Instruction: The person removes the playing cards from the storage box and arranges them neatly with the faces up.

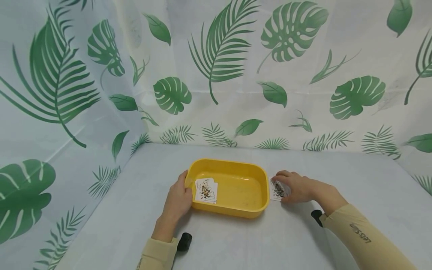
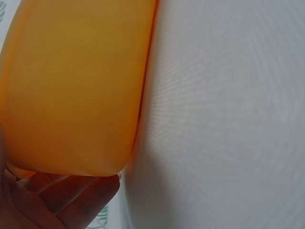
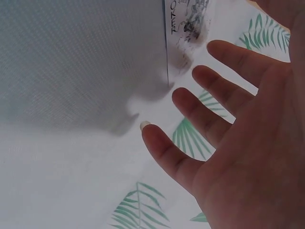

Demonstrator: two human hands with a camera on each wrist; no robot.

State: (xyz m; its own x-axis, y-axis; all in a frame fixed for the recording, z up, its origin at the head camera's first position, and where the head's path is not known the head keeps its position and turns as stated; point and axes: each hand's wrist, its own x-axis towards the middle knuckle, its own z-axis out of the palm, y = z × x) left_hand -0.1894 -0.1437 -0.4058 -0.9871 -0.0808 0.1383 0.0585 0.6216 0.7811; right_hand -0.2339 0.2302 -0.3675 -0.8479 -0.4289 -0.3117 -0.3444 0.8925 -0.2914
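Observation:
At the left end of a yellow plastic tray [image 1: 233,212], my left hand [image 1: 179,197] grips the wall, thumb near the rim and fingers along the outside. In the left wrist view those fingers [image 2: 78,198] curl against the tray's end [image 2: 76,95]. A few overlapping playing cards [image 1: 206,190], a joker on top, lie in the tray's left part. Just right of the tray lies another joker playing card [image 1: 277,190], partly covered by my right hand [image 1: 298,186]. The right wrist view shows the right hand [image 3: 238,124] with fingers spread, fingertips close to the card [image 3: 183,24].
White cloth covers the table [image 1: 229,243]. A leaf-printed white curtain [image 1: 236,112] stands behind and another rises along the left side. Black wrist-worn devices sit under both sleeves [image 1: 364,232].

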